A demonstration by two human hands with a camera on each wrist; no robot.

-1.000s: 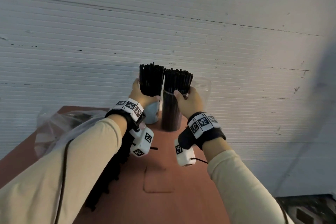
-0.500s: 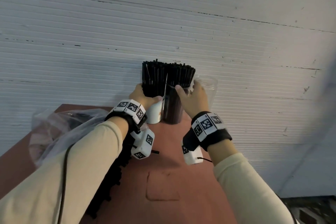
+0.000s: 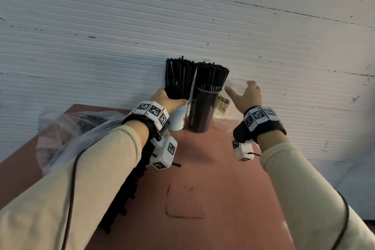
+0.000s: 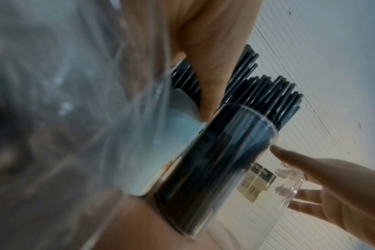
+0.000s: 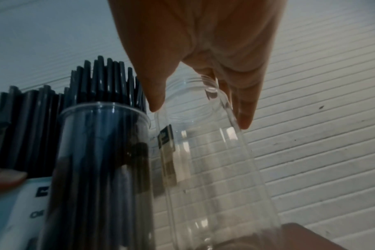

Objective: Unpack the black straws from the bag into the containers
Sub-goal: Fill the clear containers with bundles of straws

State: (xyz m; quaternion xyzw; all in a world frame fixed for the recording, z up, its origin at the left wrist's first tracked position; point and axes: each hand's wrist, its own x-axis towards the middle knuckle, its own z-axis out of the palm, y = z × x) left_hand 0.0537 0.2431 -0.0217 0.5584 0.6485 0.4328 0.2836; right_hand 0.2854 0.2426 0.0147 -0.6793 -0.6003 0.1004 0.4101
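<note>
My left hand [image 3: 172, 100] grips a bundle of black straws [image 3: 178, 79] that stands in a white cup [image 3: 178, 116]; its thumb [image 4: 206, 94] lies across the bundle. Right beside the cup, a clear container [image 3: 202, 107] is packed with more black straws. My right hand [image 3: 239, 87] is open at the top of an empty clear container [image 3: 224, 107] further right. In the right wrist view the straight thumb [image 5: 155, 101] and fingers [image 5: 244, 116] sit either side of that container's rim [image 5: 195, 104].
A crumpled clear plastic bag [image 3: 77, 128] lies at the left on the reddish-brown table [image 3: 213, 168]. The three containers stand at the table's back edge against a white ribbed wall [image 3: 182, 26]. The table's right edge drops off near my right forearm.
My right hand has let go of the straw-filled clear container and moved right to the empty one. My left hand keeps its grip on the bundle in the white cup.
</note>
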